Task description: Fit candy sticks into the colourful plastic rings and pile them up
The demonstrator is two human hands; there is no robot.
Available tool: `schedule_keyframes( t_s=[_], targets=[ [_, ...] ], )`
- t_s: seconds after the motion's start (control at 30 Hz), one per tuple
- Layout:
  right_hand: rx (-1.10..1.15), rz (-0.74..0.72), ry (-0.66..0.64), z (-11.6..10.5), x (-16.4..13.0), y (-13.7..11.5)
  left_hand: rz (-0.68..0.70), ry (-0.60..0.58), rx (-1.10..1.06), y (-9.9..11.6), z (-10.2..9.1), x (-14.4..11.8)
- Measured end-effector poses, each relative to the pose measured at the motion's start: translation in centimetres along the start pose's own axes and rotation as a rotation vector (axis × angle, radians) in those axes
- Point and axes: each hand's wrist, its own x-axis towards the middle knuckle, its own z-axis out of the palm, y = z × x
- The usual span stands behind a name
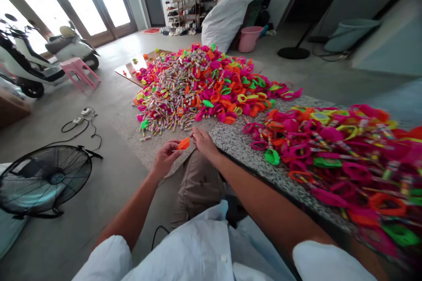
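Note:
My left hand is closed on an orange plastic toy watch, pinched between thumb and fingers above my lap. Close against its right end, my right hand has its fingertips pressed together; what they hold, if anything, is too small to make out. Just beyond my hands lies a big heap of pink, orange, green and yellow toy watches. On its near left side are many small wrapped candy rolls.
At my right, a speckled stone slab carries another pile of toy watches, many with candy rolls. A black floor fan and cable are at left. Farther off are a pink stool, scooters, a white sack and pink bucket.

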Motion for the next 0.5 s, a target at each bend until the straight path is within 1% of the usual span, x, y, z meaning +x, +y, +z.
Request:
schedule_keyframes(
  t_s=[0.07, 0.13, 0.17, 0.23, 0.33, 0.4, 0.5],
  targets=[
    [0.230, 0.064, -0.063, -0.9, -2.3, -0.5, 0.062, -0.037, 0.036, 0.1, 0.8, 0.0],
    [0.439, 0.104, -0.118, -2.0, -4.4, -0.5, 0.077, -0.092, 0.044, 0.2, 1.9, 0.0],
    [0.490, 0.101, -0.124, -2.7, -5.3, -0.4, 0.073, -0.121, 0.042, 0.3, 2.5, -0.1],
    [0.450, 0.050, -0.086, -4.1, -6.8, -0.1, 0.048, -0.172, 0.020, 0.5, 3.8, -0.1],
    [0.303, -0.054, -0.007, -6.2, -8.6, -0.2, -0.017, -0.262, -0.057, 0.8, 5.8, -0.3],
    [0.251, -0.099, 0.015, -7.4, -9.6, -0.8, -0.059, -0.316, -0.107, 1.0, 7.0, -0.5],
    [0.225, -0.130, 0.009, -8.8, -11.1, -2.1, -0.100, -0.365, -0.130, 1.4, 8.1, -0.9]
  ],
)
